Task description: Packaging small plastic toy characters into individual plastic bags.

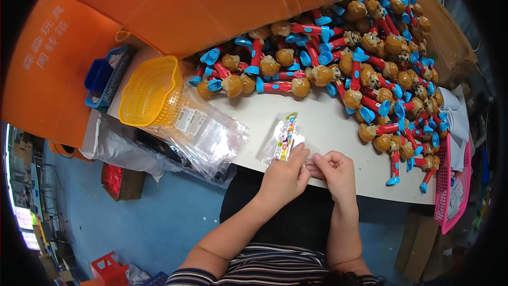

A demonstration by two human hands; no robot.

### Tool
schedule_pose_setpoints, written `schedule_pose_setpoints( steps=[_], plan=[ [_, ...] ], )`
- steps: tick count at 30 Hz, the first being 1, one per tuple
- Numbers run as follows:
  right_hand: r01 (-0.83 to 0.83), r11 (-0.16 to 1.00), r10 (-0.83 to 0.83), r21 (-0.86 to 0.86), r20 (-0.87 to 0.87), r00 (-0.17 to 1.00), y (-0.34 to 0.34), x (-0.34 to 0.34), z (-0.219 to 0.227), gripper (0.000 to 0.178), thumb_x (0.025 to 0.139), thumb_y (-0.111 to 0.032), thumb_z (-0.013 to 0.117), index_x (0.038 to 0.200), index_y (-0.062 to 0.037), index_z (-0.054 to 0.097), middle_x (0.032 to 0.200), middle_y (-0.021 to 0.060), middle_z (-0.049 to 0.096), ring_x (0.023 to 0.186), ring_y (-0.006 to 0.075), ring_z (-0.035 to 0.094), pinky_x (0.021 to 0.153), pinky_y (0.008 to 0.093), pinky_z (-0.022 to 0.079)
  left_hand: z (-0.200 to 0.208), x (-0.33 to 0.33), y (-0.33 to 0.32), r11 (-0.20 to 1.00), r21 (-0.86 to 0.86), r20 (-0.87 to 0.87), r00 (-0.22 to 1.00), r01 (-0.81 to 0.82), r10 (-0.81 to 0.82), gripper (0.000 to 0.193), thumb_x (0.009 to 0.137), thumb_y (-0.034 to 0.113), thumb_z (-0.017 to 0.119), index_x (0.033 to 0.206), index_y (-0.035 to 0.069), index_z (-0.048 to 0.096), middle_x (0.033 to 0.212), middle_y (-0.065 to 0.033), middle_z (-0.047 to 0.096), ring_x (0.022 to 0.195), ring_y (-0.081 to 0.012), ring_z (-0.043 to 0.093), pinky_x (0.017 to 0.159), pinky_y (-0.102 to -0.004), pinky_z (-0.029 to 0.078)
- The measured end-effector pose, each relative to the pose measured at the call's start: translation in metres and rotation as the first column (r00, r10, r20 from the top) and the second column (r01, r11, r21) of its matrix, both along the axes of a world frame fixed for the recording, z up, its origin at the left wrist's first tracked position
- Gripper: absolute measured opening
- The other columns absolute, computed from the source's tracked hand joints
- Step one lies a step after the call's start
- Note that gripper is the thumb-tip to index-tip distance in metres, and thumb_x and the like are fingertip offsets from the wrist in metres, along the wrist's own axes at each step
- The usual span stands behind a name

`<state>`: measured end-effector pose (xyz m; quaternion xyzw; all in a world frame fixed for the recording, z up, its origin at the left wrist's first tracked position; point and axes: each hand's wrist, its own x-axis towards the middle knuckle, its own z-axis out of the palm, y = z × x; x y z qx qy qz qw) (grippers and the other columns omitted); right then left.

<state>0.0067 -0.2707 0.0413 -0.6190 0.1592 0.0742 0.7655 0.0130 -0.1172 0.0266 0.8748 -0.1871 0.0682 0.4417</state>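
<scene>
At the table's near edge lies a clear plastic bag [271,143] with a brightly coloured printed card [286,136] in or on it. My left hand [283,179] rests over the bag's lower end, its fingers closed on the plastic. My right hand [338,175] has thumb and forefinger pinched on the bag's near right edge. Both hands are close together, and the exact grip between them is partly hidden. Beyond them lies a large heap of doll-headed toys [352,95] with brown round heads, red tubes and blue bases.
To the left, a stack of clear bags [209,132] overhangs the table, beside a yellow plastic basket [172,92]. Large orange sheets [222,8] stand behind. A pink basket [442,201] sits at the right edge. A blue crate [114,82] is at far left.
</scene>
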Motion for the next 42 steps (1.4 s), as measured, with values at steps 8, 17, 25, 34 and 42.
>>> schedule_pose_setpoints(
  steps=[8, 17, 25, 34, 42],
  plan=[
    [0.067, 0.893, -0.030, -0.445, 0.089, 0.996, -0.023, -0.017, 0.022, 0.011, 0.090, -0.010, 0.070, 0.094, -0.0009, 0.067, 0.080, 0.0063, 0.069, 0.064, 0.0084, 0.062, 0.055, 0.0214, 0.049, 0.013, 0.012, 0.002, 1.000, -0.008, 0.124, 0.992, -0.027, 0.028, 0.010, 0.080, 0.003, 0.064, 0.090, 0.001, 0.066, 0.083, -0.0171, 0.063, 0.082, -0.0353, 0.063, 0.092, -0.0492, 0.050],
    [0.329, -0.029, 0.333, -0.944, 0.301, 0.894, -0.138, 0.019, 0.052, 0.033, 0.079, 0.004, 0.063, 0.111, -0.0016, 0.062, 0.116, 0.0126, 0.059, 0.113, 0.0343, 0.050, 0.097, 0.0435, 0.043, 0.028, 0.035, 0.007, 0.997, 0.049, 0.016, 0.998, -0.065, 0.065, 0.012, 0.079, 0.006, 0.066, 0.088, 0.001, 0.060, 0.120, -0.0298, 0.048, 0.103, -0.0462, 0.058, 0.084, -0.0452, 0.052],
    [0.112, -0.128, 0.428, -0.985, 0.047, 0.903, -0.139, 0.039, 0.075, 0.031, 0.075, -0.004, 0.070, 0.106, -0.0068, 0.066, 0.103, 0.0079, 0.062, 0.113, 0.0310, 0.049, 0.097, 0.0449, 0.039, 0.023, 0.040, 0.016, 0.980, 0.196, -0.146, 0.989, 0.044, -0.015, 0.027, 0.078, 0.017, 0.070, 0.101, 0.005, 0.062, 0.111, -0.0252, 0.057, 0.097, -0.0426, 0.058, 0.079, -0.0467, 0.050],
    [0.152, 0.094, 0.478, -0.984, 0.178, 0.860, -0.127, 0.018, 0.101, 0.017, 0.080, -0.006, 0.073, 0.097, -0.0034, 0.068, 0.092, 0.0093, 0.064, 0.093, 0.0252, 0.057, 0.083, 0.0350, 0.045, 0.029, 0.047, 0.011, 0.911, 0.411, 0.039, 0.999, -0.039, 0.025, 0.061, 0.068, 0.024, 0.076, 0.121, -0.001, 0.057, 0.153, -0.0386, 0.017, 0.113, -0.0426, 0.049, 0.090, -0.0482, 0.046],
    [-0.024, 0.918, 0.091, -0.395, 0.153, 0.984, -0.041, -0.034, 0.058, 0.014, 0.088, -0.009, 0.071, 0.096, 0.0017, 0.067, 0.084, 0.0015, 0.066, 0.079, 0.0064, 0.058, 0.069, 0.0213, 0.045, 0.022, 0.043, -0.002, 0.979, 0.203, 0.090, 0.996, 0.009, -0.028, 0.023, 0.076, 0.006, 0.069, 0.096, -0.001, 0.059, 0.120, -0.0270, 0.055, 0.096, -0.0382, 0.060, 0.081, -0.0451, 0.051]
  ],
)
